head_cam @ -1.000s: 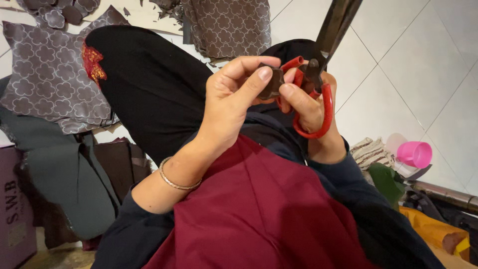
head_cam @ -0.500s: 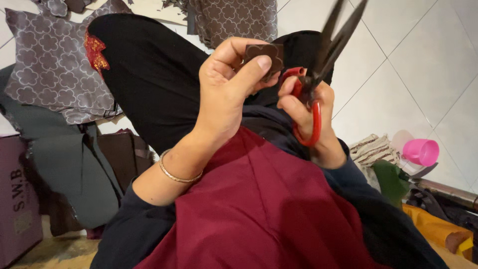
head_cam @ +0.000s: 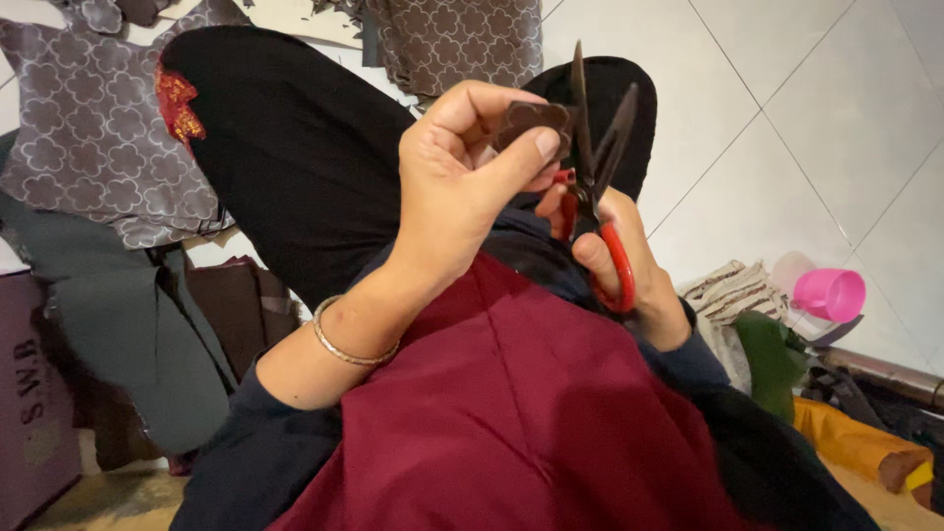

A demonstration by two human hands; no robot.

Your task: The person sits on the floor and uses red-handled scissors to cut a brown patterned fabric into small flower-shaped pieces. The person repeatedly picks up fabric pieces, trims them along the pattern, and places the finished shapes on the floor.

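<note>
My left hand [head_cam: 462,187] pinches a small dark brown patterned piece of material [head_cam: 529,122] between thumb and fingers, a thin bangle on its wrist. Just to its right, my right hand [head_cam: 629,265] grips red-handled scissors [head_cam: 595,167]. Their dark blades stand apart and point upward, right beside the small piece. Both hands hover above my lap, which is draped in maroon cloth [head_cam: 511,423] and black fabric [head_cam: 285,147].
Grey patterned sheets [head_cam: 88,138] and a stack of brown patterned sheets [head_cam: 462,39] lie on the white tiled floor [head_cam: 806,128]. A pink plastic cup [head_cam: 831,293], folded cloths [head_cam: 733,295] and green and yellow fabric sit at the right. Dark green material [head_cam: 118,324] lies at left.
Both hands have drifted slightly down in view. The scissor blades have swung upright and now sit apart at the small piece's edge, and the left hand has turned the piece.
</note>
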